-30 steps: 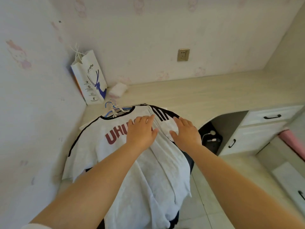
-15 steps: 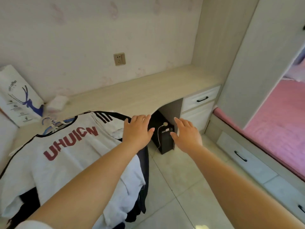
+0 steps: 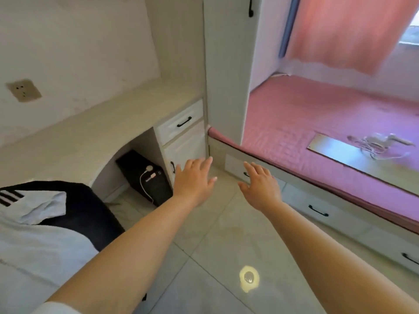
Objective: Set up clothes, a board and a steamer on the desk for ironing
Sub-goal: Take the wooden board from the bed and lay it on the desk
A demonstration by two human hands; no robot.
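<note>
Bed [image 3: 317, 123]: pink quilted cover, filling the right of the view; the largest thing here, ahead and to the right of both hands.
Worktop [image 3: 74, 132]: pale wood-grain surface running along the wall at left, its far stretch bare as far as the view shows.
Clothes [image 3: 34, 234]: a white shirt with black stripes lying over darker garments at lower left, on the near end of the worktop as best I can judge, behind and to the left of the left forearm.
Board [image 3: 335, 152]: a flat, pale, shiny panel on the bed, long axis running from upper left to lower right; probably the ironing board, though blur keeps this a guess.
Steamer [image 3: 376, 143]: a small pale shape with a tangled cord, just beyond the board's far edge; too blurred to name with certainty.
Key relation: board and steamer lie to the right of and beyond both hands, well apart from them; the right hand is the nearer one.
Left hand [image 3: 195, 180]: released, fingers spread and straight, holding nothing, out over the floor.
Right hand [image 3: 260, 184]: released likewise, fingers splayed, empty, in front of the bed base.
Containers: the drawers [image 3: 181, 123] at the worktop's end, with a cupboard door below, and the bed-base drawers [image 3: 317, 211] are all closed, contents hidden.
Under the worktop: a black computer tower [image 3: 147, 177] with a white cable plugged in.
Judged stage: clothes placed; board and steamer not yet fetched.
</note>
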